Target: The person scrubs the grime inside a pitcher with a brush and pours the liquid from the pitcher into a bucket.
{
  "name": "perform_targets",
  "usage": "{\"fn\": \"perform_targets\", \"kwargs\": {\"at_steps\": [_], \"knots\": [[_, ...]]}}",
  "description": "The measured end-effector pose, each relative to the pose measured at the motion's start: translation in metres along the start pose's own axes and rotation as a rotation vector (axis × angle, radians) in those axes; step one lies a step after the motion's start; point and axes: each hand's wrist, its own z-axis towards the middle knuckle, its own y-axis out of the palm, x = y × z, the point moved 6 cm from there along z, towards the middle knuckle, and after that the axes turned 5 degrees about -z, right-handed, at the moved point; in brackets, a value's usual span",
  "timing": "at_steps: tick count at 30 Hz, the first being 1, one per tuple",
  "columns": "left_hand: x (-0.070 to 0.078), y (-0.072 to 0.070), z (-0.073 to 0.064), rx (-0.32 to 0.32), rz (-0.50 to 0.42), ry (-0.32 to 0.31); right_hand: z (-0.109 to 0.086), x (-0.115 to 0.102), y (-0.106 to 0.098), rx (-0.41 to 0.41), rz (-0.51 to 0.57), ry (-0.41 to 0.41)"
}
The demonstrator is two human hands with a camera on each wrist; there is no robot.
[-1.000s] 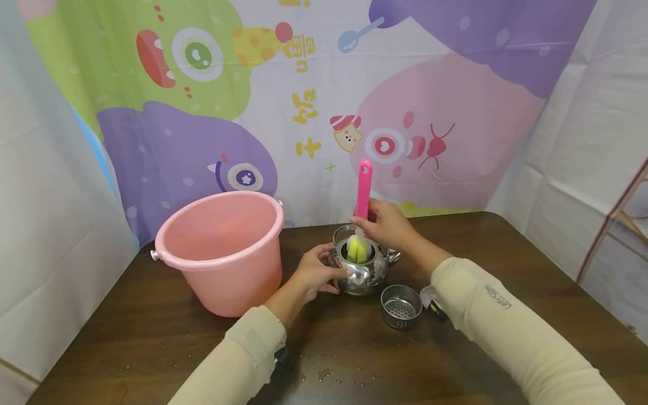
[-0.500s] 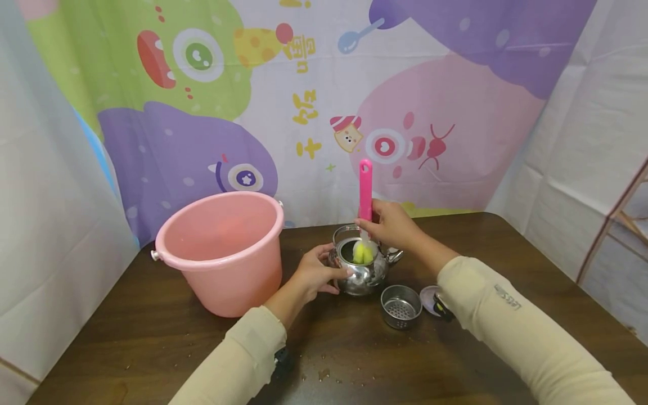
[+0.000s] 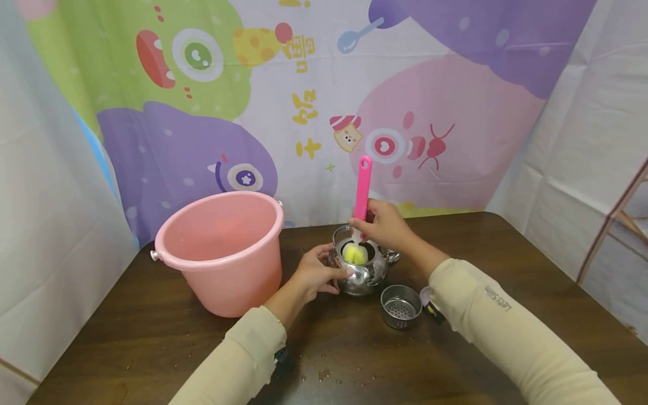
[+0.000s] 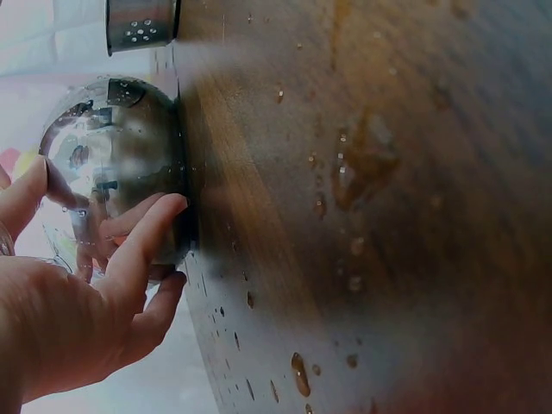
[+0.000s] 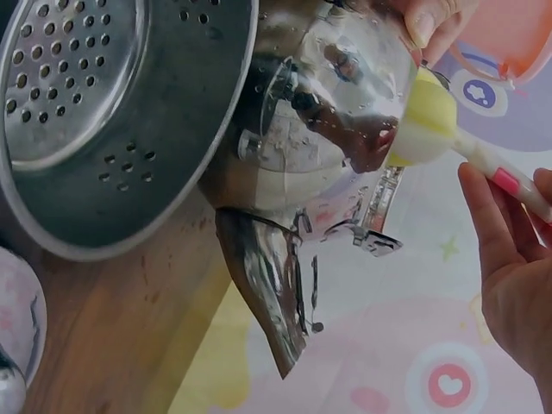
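Printed cloth backdrop, smooth w/ faint creases, behind brown wood-grain table. Lg pink plastic bucket, round, flared, thick rim, on tbl to L of pot; bottom inside not visible. Stainless teapot, round mirror-shiny belly, upright, mouth uncovered, hoop handle + tapered spout pointing R. Brush stands approx. upright in pot mouth: pink plastic handle up, yellow/white sponge head partly inside, top above rim. Steel strainer, cylindrical, perforated base, on tbl just beside pot, front-R. Round lid near strainer, partly behind R sleeve in head view.

L hand: thumb + fingers spread wide, curved round pot's L side, holding it; belly sits betw. them. R hand: fingertips nearly closed, pinching lower end of brush handle, sponge just below fingers. Water drops scattered on tbl.
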Motion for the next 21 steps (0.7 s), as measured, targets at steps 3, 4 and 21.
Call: {"fn": "perform_targets", "kwargs": {"at_steps": [3,4,21], "knots": [[0.0005,-0.0001,-0.0009,0.0,0.002,-0.001,0.0008,0.0007,0.0012,0.024,0.025,0.001],[0.0006,-0.0001,-0.0012,0.0,0.001,-0.002,0.0009,0.0009,0.0016,0.033,0.031,0.003],[0.0005,-0.0002,-0.0014,-0.005,0.003,-0.004,-0.0021,0.0091,-0.0023,0.103,-0.084,-0.047]]}}
